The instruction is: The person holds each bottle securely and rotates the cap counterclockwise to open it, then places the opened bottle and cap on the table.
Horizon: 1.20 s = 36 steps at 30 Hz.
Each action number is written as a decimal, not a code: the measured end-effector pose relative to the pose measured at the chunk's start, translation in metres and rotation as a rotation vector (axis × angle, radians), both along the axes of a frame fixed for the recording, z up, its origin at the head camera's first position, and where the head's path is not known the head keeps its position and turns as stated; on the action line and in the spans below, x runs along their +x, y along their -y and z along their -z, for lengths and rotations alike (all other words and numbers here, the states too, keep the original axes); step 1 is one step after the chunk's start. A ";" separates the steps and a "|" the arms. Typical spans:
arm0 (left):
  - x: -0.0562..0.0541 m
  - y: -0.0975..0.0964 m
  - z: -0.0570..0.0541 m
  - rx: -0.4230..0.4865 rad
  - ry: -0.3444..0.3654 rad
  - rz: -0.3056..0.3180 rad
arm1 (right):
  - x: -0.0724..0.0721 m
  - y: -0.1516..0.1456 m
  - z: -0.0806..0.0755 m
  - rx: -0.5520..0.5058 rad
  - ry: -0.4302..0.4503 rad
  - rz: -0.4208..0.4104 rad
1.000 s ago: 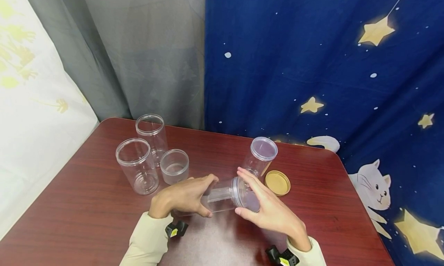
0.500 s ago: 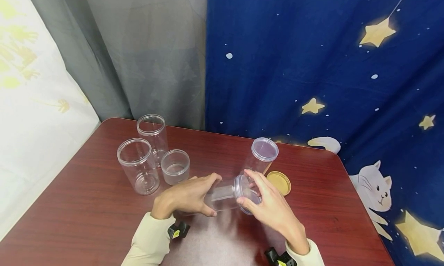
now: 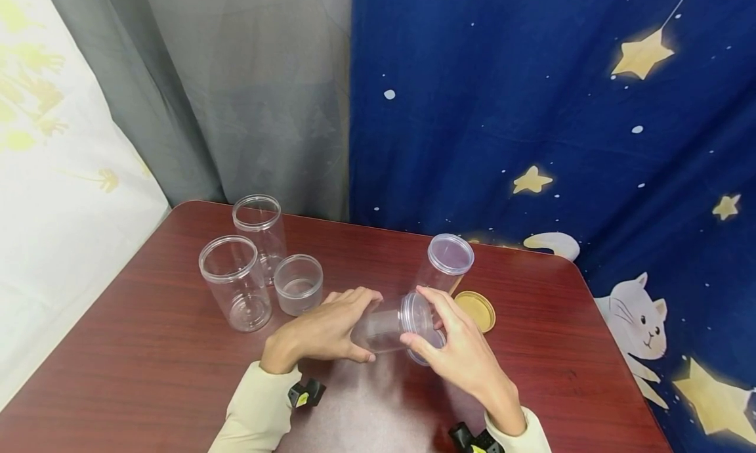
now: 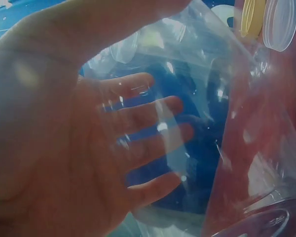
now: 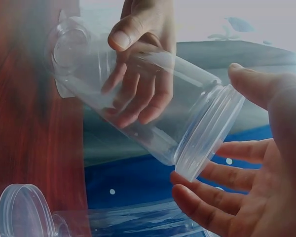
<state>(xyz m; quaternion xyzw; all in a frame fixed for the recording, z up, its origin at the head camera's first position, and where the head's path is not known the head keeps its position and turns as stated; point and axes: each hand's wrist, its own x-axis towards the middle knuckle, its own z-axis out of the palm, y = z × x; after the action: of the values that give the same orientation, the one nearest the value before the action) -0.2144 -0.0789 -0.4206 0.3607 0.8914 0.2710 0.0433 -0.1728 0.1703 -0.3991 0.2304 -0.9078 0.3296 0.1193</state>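
Note:
My left hand (image 3: 331, 325) grips the body of a clear plastic jar (image 3: 380, 330), thumb on the near side and fingers spread round the far side. The jar lies on its side, its lidded end toward the right. On that end is a clear ridged lid (image 5: 207, 133). My right hand (image 3: 463, 348) holds this lid by its rim, with the thumb (image 5: 246, 81) at one edge and fingertips at the opposite edge. Through the clear wall, the left wrist view shows the fingers (image 4: 153, 140) of the left hand.
Two tall open jars (image 3: 236, 289) and a short clear tub (image 3: 298, 289) stand on the left of the red-brown table (image 3: 147, 348). Behind my right hand are a jar with a clear lid (image 3: 451, 254) and a gold lid (image 3: 475, 310). Another clear round rim (image 3: 420, 359) shows below the held jar.
The right-hand fingers have drawn in from around the jar's end to its lid rim. The left hand has shifted slightly right with the jar, whose lidded end now sits slightly higher.

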 end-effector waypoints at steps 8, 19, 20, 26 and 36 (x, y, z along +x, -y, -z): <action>0.000 -0.001 0.000 0.005 -0.036 -0.003 | 0.000 0.000 -0.001 -0.022 0.001 -0.056; -0.001 -0.001 0.001 0.046 -0.040 -0.030 | 0.002 -0.001 -0.003 0.017 -0.022 -0.111; -0.001 -0.001 0.001 0.049 -0.043 -0.037 | 0.002 -0.001 -0.003 0.024 -0.028 -0.113; -0.002 -0.001 0.003 0.069 -0.069 -0.076 | 0.002 -0.001 -0.006 0.034 -0.056 -0.126; -0.002 -0.001 0.003 0.102 -0.069 -0.107 | 0.002 -0.004 -0.007 0.005 -0.068 -0.127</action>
<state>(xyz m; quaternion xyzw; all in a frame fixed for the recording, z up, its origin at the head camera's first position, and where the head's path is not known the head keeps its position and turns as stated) -0.2162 -0.0776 -0.4233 0.3235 0.8954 0.3054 -0.0202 -0.1710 0.1742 -0.3919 0.2990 -0.8876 0.3260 0.1283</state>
